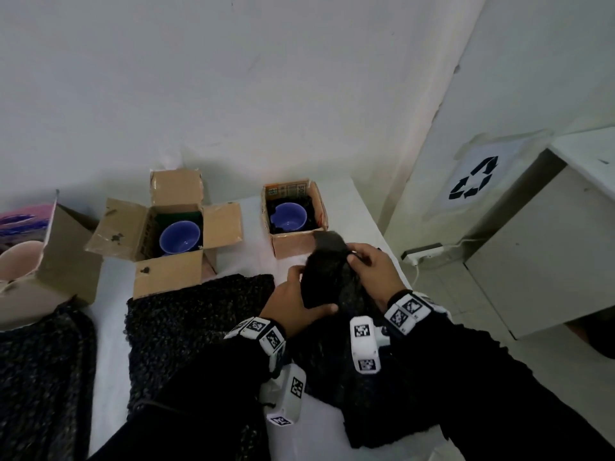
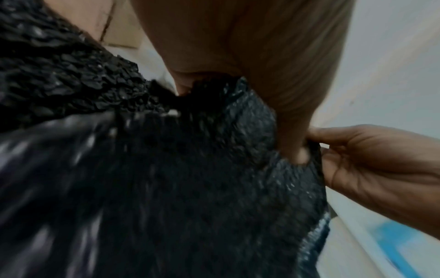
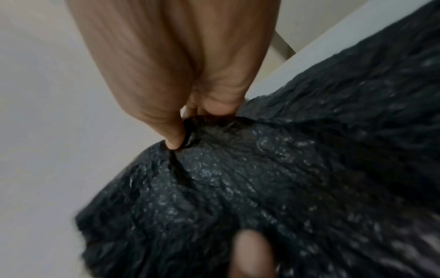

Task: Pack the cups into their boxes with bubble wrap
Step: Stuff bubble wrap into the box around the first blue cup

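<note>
Both hands hold a bunched piece of black bubble wrap (image 1: pixel 327 271) just in front of the right cardboard box (image 1: pixel 294 242). My left hand (image 1: pixel 296 299) grips its lower part with the thumb across it. My right hand (image 1: pixel 369 264) pinches its upper edge; that pinch shows in the right wrist view on the black bubble wrap (image 3: pixel 238 178). A blue cup (image 1: pixel 292 216) sits in that box on black wrap. Another blue cup (image 1: pixel 179 237) sits in the open left box (image 1: pixel 166 277). The left wrist view shows the black bubble wrap (image 2: pixel 190 178) and my right hand (image 2: pixel 371 169).
More black bubble wrap sheets (image 1: pixel 186 311) lie on the white table (image 1: pixel 109 294) in front, another at the left (image 1: pixel 40 377). A pink cup (image 1: pixel 16 264) stands in a box at the far left. A wall is behind; a white cabinet (image 1: pixel 532 261) stands right.
</note>
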